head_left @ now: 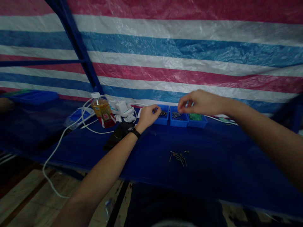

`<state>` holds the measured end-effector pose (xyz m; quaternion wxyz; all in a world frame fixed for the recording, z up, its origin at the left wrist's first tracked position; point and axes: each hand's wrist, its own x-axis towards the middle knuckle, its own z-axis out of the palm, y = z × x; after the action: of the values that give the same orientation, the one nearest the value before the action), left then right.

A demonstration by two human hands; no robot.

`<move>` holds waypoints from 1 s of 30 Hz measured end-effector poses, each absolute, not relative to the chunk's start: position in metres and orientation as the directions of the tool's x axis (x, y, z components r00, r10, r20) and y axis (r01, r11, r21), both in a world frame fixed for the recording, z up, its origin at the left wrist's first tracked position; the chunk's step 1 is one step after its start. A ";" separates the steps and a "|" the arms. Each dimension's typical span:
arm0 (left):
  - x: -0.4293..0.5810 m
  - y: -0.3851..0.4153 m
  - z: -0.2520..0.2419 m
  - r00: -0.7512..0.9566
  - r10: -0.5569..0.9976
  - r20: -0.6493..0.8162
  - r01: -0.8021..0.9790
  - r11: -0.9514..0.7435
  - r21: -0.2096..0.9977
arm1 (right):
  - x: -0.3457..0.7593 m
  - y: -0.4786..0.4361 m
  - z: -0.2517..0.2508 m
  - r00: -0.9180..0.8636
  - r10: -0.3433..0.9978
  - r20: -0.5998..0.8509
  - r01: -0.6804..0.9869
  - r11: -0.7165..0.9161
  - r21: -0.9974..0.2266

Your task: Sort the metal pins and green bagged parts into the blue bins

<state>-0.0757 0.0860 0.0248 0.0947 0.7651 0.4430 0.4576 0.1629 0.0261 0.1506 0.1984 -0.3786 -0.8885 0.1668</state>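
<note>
My left hand point(149, 115), with a black watch on its wrist, is at the left edge of a blue bin point(163, 121) of small dark parts. Its fingertips are pinched together over the bin; anything between them is too small to tell. Above the middle blue bin point(179, 123), which holds thin metal pieces, hovers my right hand point(193, 102), fingers curled and tips near each other. Whether it holds something cannot be made out. A third blue bin point(197, 124) contains green pieces. Several loose screws or pins point(180, 157) lie on the blue table point(208, 167) nearer my body.
At the left stand a bottle of amber drink point(103, 110) and a white power strip point(121, 108) with cables. A dark pouch-like item point(115, 137) lies under my left forearm. Another person's hand point(6, 104) shows at the far left near a blue tray point(35, 97).
</note>
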 end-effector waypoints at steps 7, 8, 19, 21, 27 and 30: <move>-0.042 0.031 0.039 0.906 0.413 0.090 0.266 -0.722 0.639 | 0.200 -0.035 0.033 -0.624 0.767 -0.147 0.635 0.388 -0.668; -0.040 0.026 0.039 0.917 0.390 0.080 0.254 -0.728 0.637 | 0.202 -0.033 0.024 -0.627 0.760 -0.168 0.627 0.364 -0.689; -0.048 0.027 0.037 0.962 0.272 -0.018 0.202 -0.666 0.718 | 0.194 -0.037 0.008 -0.537 0.841 -0.057 0.542 0.293 -0.788; -0.046 0.029 0.034 0.966 0.258 -0.026 0.197 -0.665 0.720 | 0.193 -0.040 0.010 -0.543 0.836 -0.079 0.504 0.249 -0.827; -0.043 0.029 0.037 0.971 0.237 0.007 0.153 -0.647 0.747 | 0.180 -0.046 0.010 -0.560 0.828 -0.036 0.534 0.327 -0.780; -0.045 0.028 0.041 0.962 0.274 0.001 0.185 -0.651 0.736 | 0.175 -0.049 0.009 -0.576 0.817 0.019 0.569 0.417 -0.709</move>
<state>-0.0451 0.0277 0.0405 0.3979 0.9070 0.1263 0.0559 0.1750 -0.0487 0.0086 0.1842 -0.4218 -0.8214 0.3368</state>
